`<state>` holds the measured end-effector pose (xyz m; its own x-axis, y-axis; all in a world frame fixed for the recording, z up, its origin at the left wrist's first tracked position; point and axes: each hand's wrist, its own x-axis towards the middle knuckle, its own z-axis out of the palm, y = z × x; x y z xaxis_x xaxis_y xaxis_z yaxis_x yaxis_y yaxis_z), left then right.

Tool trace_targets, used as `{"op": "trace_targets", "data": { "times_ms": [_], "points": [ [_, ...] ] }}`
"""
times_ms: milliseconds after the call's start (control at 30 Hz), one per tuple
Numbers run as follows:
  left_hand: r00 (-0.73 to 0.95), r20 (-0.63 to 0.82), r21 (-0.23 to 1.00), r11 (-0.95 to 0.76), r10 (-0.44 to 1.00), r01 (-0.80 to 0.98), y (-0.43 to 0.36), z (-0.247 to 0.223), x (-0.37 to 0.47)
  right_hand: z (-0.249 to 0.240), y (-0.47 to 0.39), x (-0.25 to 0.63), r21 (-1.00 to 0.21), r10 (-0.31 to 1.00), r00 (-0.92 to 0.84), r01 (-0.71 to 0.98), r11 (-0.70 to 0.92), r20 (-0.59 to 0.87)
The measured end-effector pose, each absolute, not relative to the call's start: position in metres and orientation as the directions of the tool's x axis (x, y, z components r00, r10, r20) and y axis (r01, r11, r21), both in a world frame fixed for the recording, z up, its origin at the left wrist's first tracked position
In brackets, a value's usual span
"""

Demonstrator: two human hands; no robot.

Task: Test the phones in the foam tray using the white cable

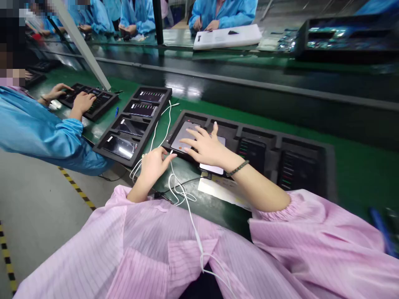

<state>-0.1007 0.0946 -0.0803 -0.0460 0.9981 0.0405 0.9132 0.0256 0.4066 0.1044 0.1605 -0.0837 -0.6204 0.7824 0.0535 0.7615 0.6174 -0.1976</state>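
Observation:
My right hand is spread, palm down, over two lit phones in a black foam tray. Its fingertips are over the light-screened phone in the leftmost slot; whether they touch the glass I cannot tell. Partly under the palm lies a second phone with a white screen. At the tray's near left corner, my left hand pinches a white earphone-like cable by its end, beside the first phone's edge. Two darker phones, one with coloured text and another, occupy the slots to the right.
Another foam tray with several phones stands to the left. White cable loops and a paper sheet lie at the bench's near edge. A co-worker in a blue sleeve works on the left; others sit across.

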Motion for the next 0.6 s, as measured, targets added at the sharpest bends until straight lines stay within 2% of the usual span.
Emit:
{"op": "trace_targets", "data": {
  "times_ms": [67,167,400,600],
  "points": [
    [-0.046,-0.03,0.422,0.055,0.998,0.905,0.099,-0.083,-0.101,-0.083,0.158,0.099,-0.182,0.78,-0.624,0.763,0.62,0.042],
    [-0.035,-0.034,0.447,0.046,0.999,0.893,0.103,-0.089,-0.097,-0.084,0.159,0.098,-0.173,0.808,-0.589,0.794,0.583,0.021],
    [0.031,0.051,0.531,-0.053,0.998,0.846,0.113,-0.113,-0.102,-0.089,0.172,0.105,-0.203,0.865,-0.5,0.845,0.496,0.031],
    [0.06,0.156,0.591,-0.142,0.986,0.794,0.117,-0.125,-0.104,-0.074,0.161,0.105,-0.237,0.832,-0.553,0.804,0.545,0.038]
  ]
}}
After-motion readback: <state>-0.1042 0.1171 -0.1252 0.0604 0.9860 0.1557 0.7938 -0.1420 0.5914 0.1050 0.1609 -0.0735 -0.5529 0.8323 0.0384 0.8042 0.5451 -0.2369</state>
